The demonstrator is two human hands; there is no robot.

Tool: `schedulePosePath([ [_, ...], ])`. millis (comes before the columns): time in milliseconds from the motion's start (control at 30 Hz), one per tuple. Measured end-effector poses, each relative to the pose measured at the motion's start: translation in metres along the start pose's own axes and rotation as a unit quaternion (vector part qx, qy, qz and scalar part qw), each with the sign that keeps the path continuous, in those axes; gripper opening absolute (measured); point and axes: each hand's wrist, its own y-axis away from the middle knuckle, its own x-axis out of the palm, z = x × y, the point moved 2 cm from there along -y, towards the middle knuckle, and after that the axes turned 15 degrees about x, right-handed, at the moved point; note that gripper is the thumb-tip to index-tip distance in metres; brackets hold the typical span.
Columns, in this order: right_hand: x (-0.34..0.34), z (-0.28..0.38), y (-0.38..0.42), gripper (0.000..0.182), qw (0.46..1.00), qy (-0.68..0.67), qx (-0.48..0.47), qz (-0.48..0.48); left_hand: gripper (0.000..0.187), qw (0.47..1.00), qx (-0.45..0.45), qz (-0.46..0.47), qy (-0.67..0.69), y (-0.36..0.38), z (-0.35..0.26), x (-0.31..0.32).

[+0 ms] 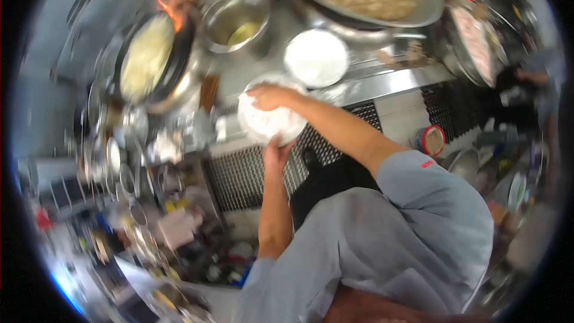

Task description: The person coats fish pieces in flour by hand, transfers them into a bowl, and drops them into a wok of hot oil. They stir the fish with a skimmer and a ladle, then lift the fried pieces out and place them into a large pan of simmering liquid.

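Note:
My left hand (278,153) grips the near rim of a round white bowl (298,134), its fingers underneath and the thumb near the edge. Loose white powder (272,122) fills the bowl. Over the bowl's far side, my right hand (270,97) reaches down into the powder; the fingertips are white and blurred, so I cannot tell whether they close on anything. Just beyond, at the metal counter's edge, stands a second round container (317,58) with a white top.
Flames (170,15) rise beside a black wok (179,54) holding pale food at the left. A metal pot (236,23) with yellowish liquid stands behind. A large pan (427,6) of brown food is at the back right. Black perforated mats (239,173) cover the floor. Another person's hand (531,76) shows far right.

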Motion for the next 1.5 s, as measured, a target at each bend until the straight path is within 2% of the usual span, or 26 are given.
schedulePosePath([
  [67, -0.053, -0.036, 0.0, 0.046, 0.99, -0.144, -0.004, -0.012, 0.044, 0.995, -0.01, -0.001, -0.101, 0.026, -0.009, -0.001],
  [133, -0.09, -0.066, 0.048, 0.048, 0.973, -0.193, 0.053, -0.116, 0.049, 0.996, -0.006, 0.03, -0.084, 0.063, -0.021, 0.027],
  [167, -0.106, -0.088, 0.076, 0.049, 0.951, -0.255, 0.116, -0.13, 0.052, 0.998, -0.002, 0.043, -0.055, 0.059, -0.011, -0.007],
  [200, -0.12, -0.11, 0.108, 0.05, 0.923, -0.322, 0.164, -0.135, 0.055, 0.996, -0.024, 0.0, -0.085, 0.074, -0.015, -0.002],
  [233, -0.136, -0.13, 0.146, 0.052, 0.836, -0.506, 0.163, -0.139, 0.056, 0.993, -0.023, -0.001, -0.12, 0.096, -0.022, 0.02],
  [267, -0.149, -0.15, 0.184, 0.053, 0.718, -0.67, 0.141, -0.128, 0.057, 0.991, -0.044, 0.044, -0.122, 0.1, -0.022, 0.017],
  [300, -0.169, -0.182, 0.211, 0.056, 0.719, -0.68, 0.116, -0.088, 0.057, 0.986, -0.063, 0.089, -0.124, 0.104, -0.021, 0.012],
  [333, -0.182, -0.207, 0.243, 0.051, 0.698, -0.683, 0.155, -0.149, 0.057, 0.985, -0.065, 0.096, -0.13, 0.109, -0.022, 0.024],
  [367, -0.204, -0.222, 0.282, 0.037, 0.7, -0.677, 0.144, -0.176, 0.061, 0.978, -0.098, 0.134, -0.13, 0.111, -0.019, 0.034],
  [400, -0.226, -0.235, 0.321, 0.033, 0.681, -0.674, 0.15, -0.244, 0.064, 0.968, -0.13, 0.17, -0.13, 0.114, -0.013, 0.044],
  [433, -0.255, -0.25, 0.351, 0.03, 0.675, -0.63, 0.231, -0.306, 0.065, 0.966, -0.123, 0.186, -0.132, 0.117, -0.004, 0.065],
  [467, -0.28, -0.271, 0.38, 0.032, 0.671, -0.615, 0.227, -0.345, 0.065, 0.965, -0.121, 0.184, -0.14, 0.121, 0.004, 0.091],
  [533, -0.318, -0.335, 0.425, 0.043, 0.676, -0.472, 0.303, -0.477, 0.077, 0.966, -0.104, 0.186, -0.146, 0.13, 0.03, 0.151],
  [567, -0.345, -0.347, 0.44, 0.043, 0.706, -0.29, 0.362, -0.535, 0.079, 0.963, -0.105, 0.19, -0.157, 0.128, 0.045, 0.171],
  [600, -0.37, -0.355, 0.45, 0.044, 0.71, -0.097, 0.404, -0.568, 0.079, 0.96, -0.122, 0.195, -0.16, 0.123, 0.063, 0.186],
  [633, -0.387, -0.38, 0.452, 0.044, 0.711, -0.104, 0.405, -0.565, 0.078, 0.956, -0.138, 0.201, -0.161, 0.114, 0.083, 0.199],
  [700, -0.407, -0.421, 0.446, 0.061, 0.812, -0.004, 0.455, -0.366, 0.074, 0.951, -0.142, 0.228, -0.155, 0.105, 0.118, 0.231],
  [733, -0.41, -0.429, 0.442, 0.061, 0.814, -0.009, 0.454, -0.363, 0.074, 0.951, -0.141, 0.223, -0.159, 0.102, 0.132, 0.249],
  [800, -0.41, -0.441, 0.434, 0.067, 0.812, 0.076, 0.531, -0.229, 0.072, 0.939, -0.193, 0.244, -0.148, 0.1, 0.162, 0.279],
  [867, -0.396, -0.461, 0.43, 0.073, 0.819, 0.058, 0.534, -0.201, 0.071, 0.935, -0.191, 0.246, -0.169, 0.107, 0.179, 0.315],
  [933, -0.384, -0.456, 0.424, 0.084, 0.82, 0.073, 0.52, -0.227, 0.07, 0.931, -0.188, 0.25, -0.189, 0.108, 0.197, 0.345],
  [1033, -0.391, -0.455, 0.426, 0.085, 0.851, 0.039, 0.489, -0.188, 0.071, 0.919, -0.186, 0.292, -0.187, 0.107, 0.211, 0.362],
  [1167, -0.391, -0.47, 0.419, 0.08, 0.883, 0.039, 0.43, -0.184, 0.07, 0.921, -0.186, 0.284, -0.191, 0.109, 0.218, 0.383],
  [1233, -0.384, -0.468, 0.406, 0.074, 0.901, 0.097, 0.396, -0.148, 0.07, 0.917, -0.182, 0.292, -0.204, 0.109, 0.22, 0.388],
  [1333, -0.388, -0.46, 0.395, 0.08, 0.901, 0.061, 0.419, -0.092, 0.069, 0.919, -0.169, 0.296, -0.196, 0.109, 0.222, 0.393],
  [1500, -0.394, -0.455, 0.378, 0.072, 0.92, 0.05, 0.377, -0.099, 0.065, 0.923, -0.163, 0.283, -0.201, 0.114, 0.223, 0.394],
])
